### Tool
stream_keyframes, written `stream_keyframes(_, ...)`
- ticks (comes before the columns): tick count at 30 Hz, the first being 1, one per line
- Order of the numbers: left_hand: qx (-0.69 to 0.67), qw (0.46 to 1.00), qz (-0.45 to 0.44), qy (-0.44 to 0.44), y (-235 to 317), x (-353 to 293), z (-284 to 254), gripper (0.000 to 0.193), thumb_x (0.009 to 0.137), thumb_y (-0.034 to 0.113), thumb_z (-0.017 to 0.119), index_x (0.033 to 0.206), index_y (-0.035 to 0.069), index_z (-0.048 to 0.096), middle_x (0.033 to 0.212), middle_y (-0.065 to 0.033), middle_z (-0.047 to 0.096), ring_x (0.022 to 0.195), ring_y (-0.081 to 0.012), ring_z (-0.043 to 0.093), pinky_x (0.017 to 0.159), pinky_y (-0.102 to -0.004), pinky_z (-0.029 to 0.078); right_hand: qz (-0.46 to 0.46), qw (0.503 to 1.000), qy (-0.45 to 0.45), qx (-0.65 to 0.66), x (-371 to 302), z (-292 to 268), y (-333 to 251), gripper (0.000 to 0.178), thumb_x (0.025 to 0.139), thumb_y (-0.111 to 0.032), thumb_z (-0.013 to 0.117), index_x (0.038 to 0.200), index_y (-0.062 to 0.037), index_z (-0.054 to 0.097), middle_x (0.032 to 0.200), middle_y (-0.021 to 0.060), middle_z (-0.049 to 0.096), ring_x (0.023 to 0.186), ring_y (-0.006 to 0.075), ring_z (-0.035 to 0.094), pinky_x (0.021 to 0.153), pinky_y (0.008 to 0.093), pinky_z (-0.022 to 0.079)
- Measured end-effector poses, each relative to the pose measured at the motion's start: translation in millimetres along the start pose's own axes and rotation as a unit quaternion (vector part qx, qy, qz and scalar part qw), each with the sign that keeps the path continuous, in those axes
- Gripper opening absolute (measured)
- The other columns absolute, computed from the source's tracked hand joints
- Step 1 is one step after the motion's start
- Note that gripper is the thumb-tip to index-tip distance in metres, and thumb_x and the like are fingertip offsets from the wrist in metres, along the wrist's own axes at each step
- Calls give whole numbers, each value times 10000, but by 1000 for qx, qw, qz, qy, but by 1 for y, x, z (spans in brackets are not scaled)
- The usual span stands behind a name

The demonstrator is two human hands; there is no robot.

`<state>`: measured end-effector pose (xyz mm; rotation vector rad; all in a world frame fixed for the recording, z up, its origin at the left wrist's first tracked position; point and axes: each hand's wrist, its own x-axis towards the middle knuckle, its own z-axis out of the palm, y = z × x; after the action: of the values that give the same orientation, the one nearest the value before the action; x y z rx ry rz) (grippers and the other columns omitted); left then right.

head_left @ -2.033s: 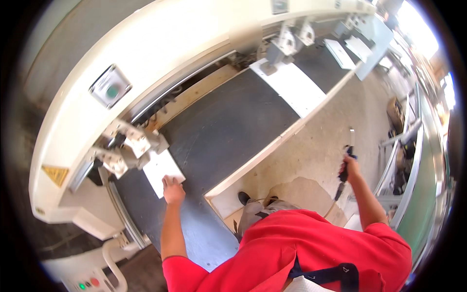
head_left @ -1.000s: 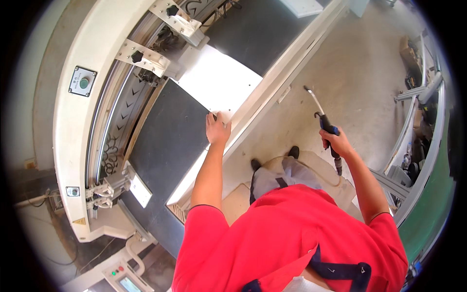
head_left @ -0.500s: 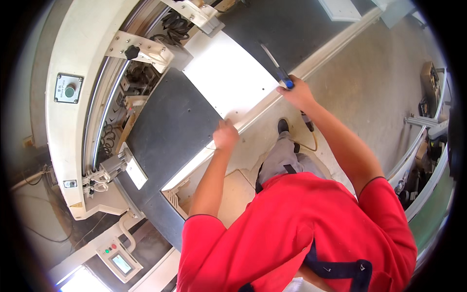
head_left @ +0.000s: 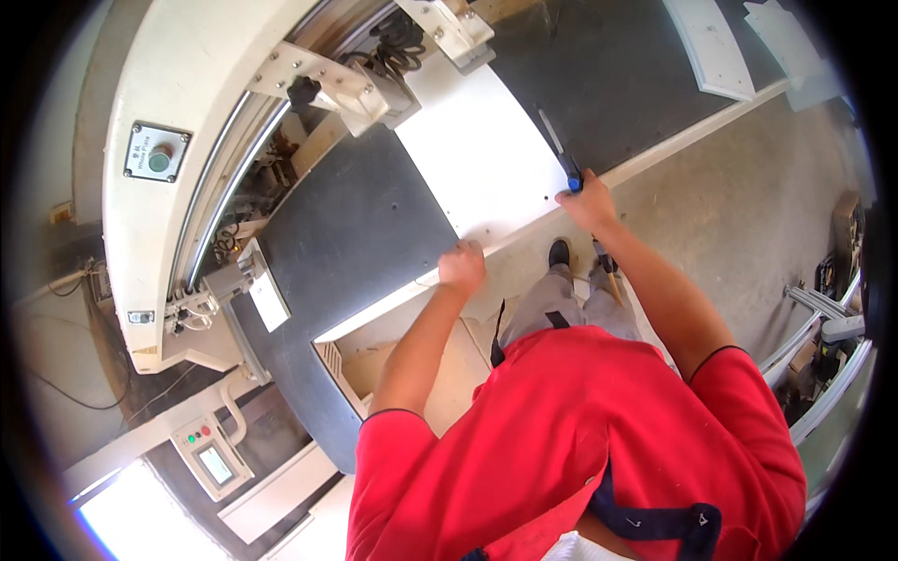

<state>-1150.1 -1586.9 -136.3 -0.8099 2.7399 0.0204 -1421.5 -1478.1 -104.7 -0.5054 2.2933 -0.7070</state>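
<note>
A white panel point(head_left: 482, 145) with small dark holes lies on the dark grey machine table point(head_left: 351, 210), its far end beneath a machine bracket. At the panel's near left corner, my left hand point(head_left: 463, 266) is closed with curled fingers on the edge; its fingertips are partly hidden. My right hand point(head_left: 589, 203) is wrapped round an air blow gun point(head_left: 573, 179) with a blue end and a long thin nozzle. The nozzle points away over the table, right of the panel. That hand rests close to the panel's near right corner.
A curved cream machine beam point(head_left: 154, 215) with a green button spans the left. Metal brackets point(head_left: 327, 89) and coiled black hoses hang over the table. Another white panel point(head_left: 711, 47) lies at the far right. A control box point(head_left: 213, 463) stands lower left, a metal-framed rack point(head_left: 823, 327) at right.
The view has turned, so the table, panel and both hands appear farther right and slightly lower. Both hands stay by the panel's near corners, and the blow gun remains in my right hand.
</note>
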Motion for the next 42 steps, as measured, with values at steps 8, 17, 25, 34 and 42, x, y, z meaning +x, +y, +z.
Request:
stream_keyframes(8,-177,957,-180,141,-14,-59,5,163,806,203,676,803,47,627,804,-147,685,702,-337,672,603,-424,534,-20,997,-9,74,3,2,12,472,716,-288,730,1053,1,571,987,234,672,978,398,640,845,444,498)
stream_keyframes(17,-193,966,-108,134,-2,-31,21,96,849,124,598,798,49,630,764,-156,651,715,-361,643,631,-458,520,-18,983,19,183,0,9,36,518,697,-249,792,1107,9,609,965,155,687,896,289,654,815,376,506)
stream_keyframes(25,-944,222,-244,-14,61,-27,-16,442,1001,304,456,1350,35,497,1309,-129,557,1179,-296,551,1040,-425,414,26,950,-177,256,-74,-128,68,564,693,-240,839,1112,42,589,879,69,658,816,174,611,785,301,478)
stream_keyframes(34,-594,755,-269,65,250,51,-108,585,1010,473,431,923,-54,669,752,-148,660,668,-249,609,601,-422,451,-30,930,-123,345,-109,-254,194,352,719,-141,790,995,-46,594,821,3,560,780,122,521,717,288,442)
stream_keyframes(42,-570,821,32,34,427,276,-220,563,971,448,516,1126,-84,614,815,-186,655,709,-245,602,689,-394,467,-69,788,32,612,-35,-415,304,616,697,-62,679,1283,36,516,1090,77,650,1000,186,606,893,310,447)
